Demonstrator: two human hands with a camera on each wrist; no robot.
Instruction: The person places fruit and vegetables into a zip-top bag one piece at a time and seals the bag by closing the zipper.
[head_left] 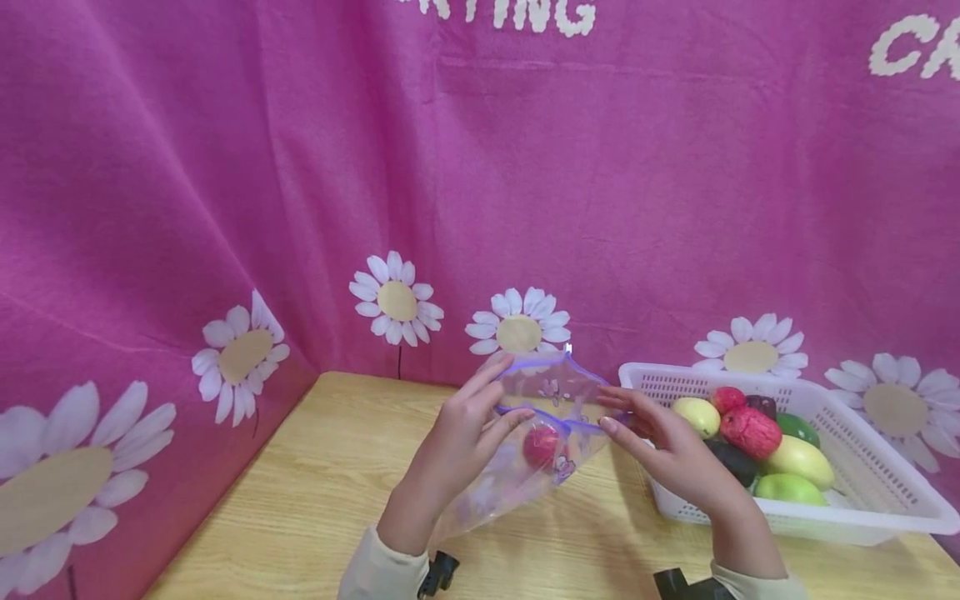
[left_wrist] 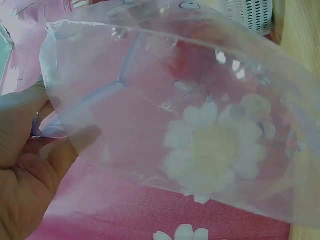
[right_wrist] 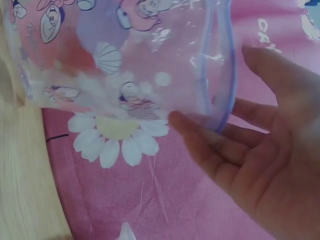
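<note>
A clear plastic zip bag (head_left: 495,487) with blue-purple edges and printed cartoon figures hangs over the table, its mouth spread apart. Inside it lies a round red fruit (head_left: 542,446), a blurred red patch through the film in both wrist views. My left hand (head_left: 461,429) holds the bag at the left end of its mouth; the left wrist view has thumb and fingers about the blue edge (left_wrist: 97,95). At the opposite end, my right hand (head_left: 671,446) touches the rim with extended fingers. In the right wrist view its thumb (right_wrist: 267,67) stands apart from the film.
A white perforated plastic basket (head_left: 885,521) stands at the right of the wooden table (head_left: 292,508). It holds several fruits and vegetables, among them a wrinkled red one (head_left: 750,432) and a yellow one (head_left: 798,461). Pink cloth with daisies (head_left: 645,208) hangs behind and at the left.
</note>
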